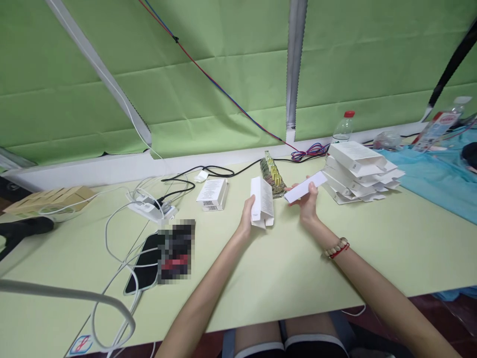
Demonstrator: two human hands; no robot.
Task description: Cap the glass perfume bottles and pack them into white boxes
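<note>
My left hand (247, 215) is closed round the side of a white carton (262, 200) held upright, its lower flaps standing open. In my right hand (308, 203) a slim white cardboard piece (306, 186) is pinched between thumb and fingers, tilted up to the right; whether it is a folded insert cannot be told. The two pieces are apart. Just behind, between both hands, is a row of small yellow-green vials (275, 174) on a dark patterned strip. Left of my left hand a closed white box (213, 194) with printed text and barcodes lies on the table.
A stack of open-flapped white cartons (359, 171) is at the right, beside blue cloth (428, 171). Bottles (343, 128) stand behind. At the left are a power strip (154, 209) with tangled cables, a phone (145, 263) and brown boxes (52, 200).
</note>
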